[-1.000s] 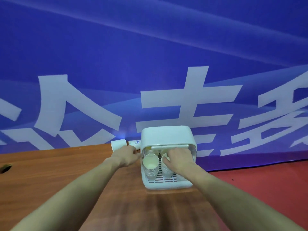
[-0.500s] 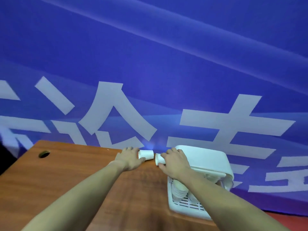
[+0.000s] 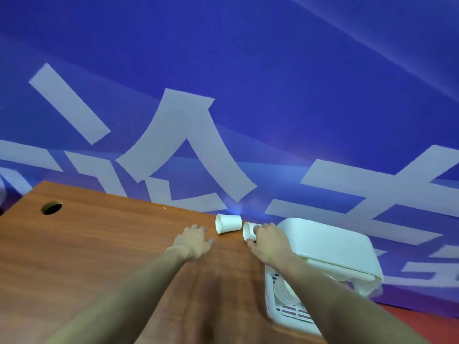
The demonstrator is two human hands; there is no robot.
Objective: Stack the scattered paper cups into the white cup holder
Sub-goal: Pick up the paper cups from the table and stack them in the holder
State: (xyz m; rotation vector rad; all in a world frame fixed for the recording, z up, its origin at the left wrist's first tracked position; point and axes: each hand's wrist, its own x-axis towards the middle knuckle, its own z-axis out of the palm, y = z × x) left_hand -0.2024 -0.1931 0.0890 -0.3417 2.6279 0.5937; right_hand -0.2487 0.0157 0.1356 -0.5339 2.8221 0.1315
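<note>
Though half-hidden by the right hand (image 3: 269, 240), fingers gripping it, one paper cup (image 3: 249, 230); left hand (image 3: 193, 240) loose, empty.

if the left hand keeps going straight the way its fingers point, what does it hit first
Probably the loose cup lying on its side just past the left hand; its open mouth faces the fingers. Depth is unclear, so the hand might slide just beside it.
</note>
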